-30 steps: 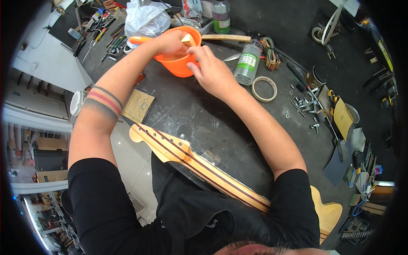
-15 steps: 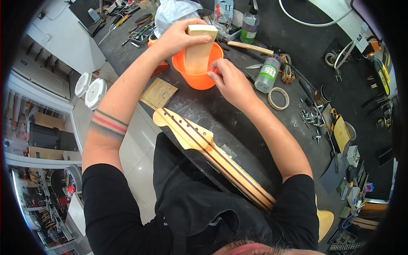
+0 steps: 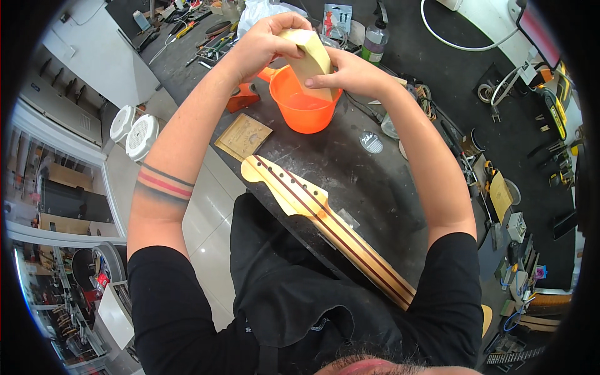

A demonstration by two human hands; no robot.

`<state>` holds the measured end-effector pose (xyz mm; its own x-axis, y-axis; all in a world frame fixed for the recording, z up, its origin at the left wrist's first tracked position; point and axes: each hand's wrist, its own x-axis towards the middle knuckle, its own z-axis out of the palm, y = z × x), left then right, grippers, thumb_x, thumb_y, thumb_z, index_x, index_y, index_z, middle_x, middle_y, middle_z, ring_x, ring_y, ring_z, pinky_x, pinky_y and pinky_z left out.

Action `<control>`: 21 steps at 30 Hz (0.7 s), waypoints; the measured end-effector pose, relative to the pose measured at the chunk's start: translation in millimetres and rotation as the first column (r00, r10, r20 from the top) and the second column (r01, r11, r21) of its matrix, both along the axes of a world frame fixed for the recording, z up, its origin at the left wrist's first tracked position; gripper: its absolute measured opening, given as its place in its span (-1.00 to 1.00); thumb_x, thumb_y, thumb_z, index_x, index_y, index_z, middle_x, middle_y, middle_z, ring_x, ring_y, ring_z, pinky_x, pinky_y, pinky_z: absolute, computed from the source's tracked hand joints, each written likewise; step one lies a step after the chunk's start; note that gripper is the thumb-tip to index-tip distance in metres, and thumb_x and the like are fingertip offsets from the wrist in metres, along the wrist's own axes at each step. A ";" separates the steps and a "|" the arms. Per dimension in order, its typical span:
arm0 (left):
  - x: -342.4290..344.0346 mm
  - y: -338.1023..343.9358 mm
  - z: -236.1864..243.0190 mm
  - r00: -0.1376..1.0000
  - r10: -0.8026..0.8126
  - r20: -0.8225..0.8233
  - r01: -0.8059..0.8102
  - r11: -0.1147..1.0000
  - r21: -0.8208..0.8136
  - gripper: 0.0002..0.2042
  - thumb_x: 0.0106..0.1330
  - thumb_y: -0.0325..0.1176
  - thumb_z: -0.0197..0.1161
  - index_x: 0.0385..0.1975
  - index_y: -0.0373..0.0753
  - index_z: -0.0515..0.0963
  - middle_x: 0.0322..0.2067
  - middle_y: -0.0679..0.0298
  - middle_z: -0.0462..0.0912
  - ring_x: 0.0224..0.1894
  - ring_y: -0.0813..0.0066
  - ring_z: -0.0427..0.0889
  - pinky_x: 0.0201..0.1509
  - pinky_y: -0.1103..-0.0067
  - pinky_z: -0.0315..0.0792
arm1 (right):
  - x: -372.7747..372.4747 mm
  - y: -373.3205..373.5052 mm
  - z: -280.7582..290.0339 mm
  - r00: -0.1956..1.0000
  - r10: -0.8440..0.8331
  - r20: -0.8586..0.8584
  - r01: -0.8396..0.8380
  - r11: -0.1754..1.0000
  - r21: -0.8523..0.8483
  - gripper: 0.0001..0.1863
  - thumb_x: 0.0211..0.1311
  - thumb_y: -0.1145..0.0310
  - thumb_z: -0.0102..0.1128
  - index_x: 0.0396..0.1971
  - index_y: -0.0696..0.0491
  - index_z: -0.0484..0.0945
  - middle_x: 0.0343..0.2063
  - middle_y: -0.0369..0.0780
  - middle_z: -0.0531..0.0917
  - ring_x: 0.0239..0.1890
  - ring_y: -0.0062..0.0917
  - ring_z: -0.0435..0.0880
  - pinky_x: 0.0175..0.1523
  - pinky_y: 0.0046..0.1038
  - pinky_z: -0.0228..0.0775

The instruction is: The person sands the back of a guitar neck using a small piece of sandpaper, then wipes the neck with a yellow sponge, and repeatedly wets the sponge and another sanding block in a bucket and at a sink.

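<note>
Both hands hold a pale yellow and tan rectangular block (image 3: pixel 314 59), tilted over an orange plastic pot (image 3: pixel 306 117) with a side handle. My left hand (image 3: pixel 267 45) is closed round its upper end, thumb across the near face. My right hand (image 3: pixel 353 74) grips its right side lower down, with the thumb on the front and the other fingers hidden behind. The block's lower end dips inside the pot's rim. Nearer to me, a guitar neck (image 3: pixel 325 215) with dark stripes and a row of holes in its headstock lies face down along the bench edge.
A flat wooden piece (image 3: pixel 244 136) lies left of the pot beside an orange tool (image 3: pixel 242 99). To the right are a round printed disc (image 3: pixel 370 142) and a partly hidden clear bottle (image 3: pixel 390 127). A spray bottle (image 3: pixel 375 40) stands behind. Hand tools crowd the right side.
My right hand has moved from the pot's rim onto the block. The block has been raised and tilted, its lower end shifting right. The pot's handle now shows at its left.
</note>
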<state>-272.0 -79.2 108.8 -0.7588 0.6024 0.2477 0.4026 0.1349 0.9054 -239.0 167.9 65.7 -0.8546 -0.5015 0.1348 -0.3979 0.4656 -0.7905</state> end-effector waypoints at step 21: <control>10.0 53.3 93.6 0.906 -0.242 -0.347 -0.241 0.379 -0.893 -0.26 0.09 0.03 0.59 0.19 -0.40 0.68 0.08 -0.12 0.79 0.14 -0.01 0.76 0.21 0.30 0.60 | -34.9 -50.3 -32.2 0.983 -0.134 -0.125 0.129 0.990 -0.050 -0.47 0.31 0.23 0.46 0.22 0.11 0.59 -0.18 -0.08 0.78 -0.22 -0.39 0.80 -0.08 -0.32 0.63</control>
<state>-262.0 -25.9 202.4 -0.7463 0.6335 -0.2043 0.6474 0.7622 -0.0016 -273.9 117.6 33.4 -0.8872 -0.3773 0.2656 -0.4343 0.4883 -0.7569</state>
